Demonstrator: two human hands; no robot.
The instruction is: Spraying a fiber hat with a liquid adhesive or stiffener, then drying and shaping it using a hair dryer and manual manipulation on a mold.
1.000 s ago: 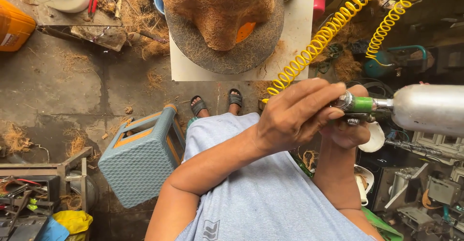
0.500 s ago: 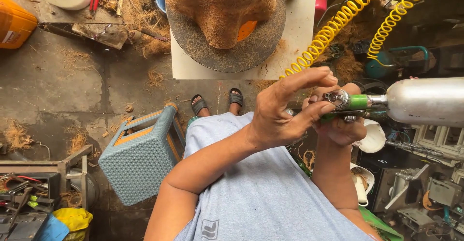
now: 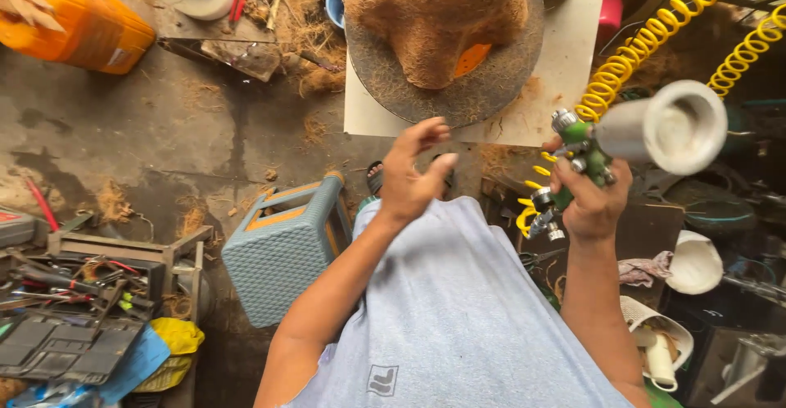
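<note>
The left hand (image 3: pixel 409 180) has let go of the spray gun (image 3: pixel 585 162) and now hangs apart, fingers loosely spread and empty. The right hand (image 3: pixel 591 203) alone grips the gun, fingers wrapped round its green body, metal cup (image 3: pixel 667 126) tipped up beyond them.

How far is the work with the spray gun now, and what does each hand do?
Done: nothing finished can be told from this view. In hand: the right hand grips the green spray gun with its metal cup raised and open end toward the camera. The left hand is open, off the gun. Left: the coir-covered form on the round board stands untouched.
</note>
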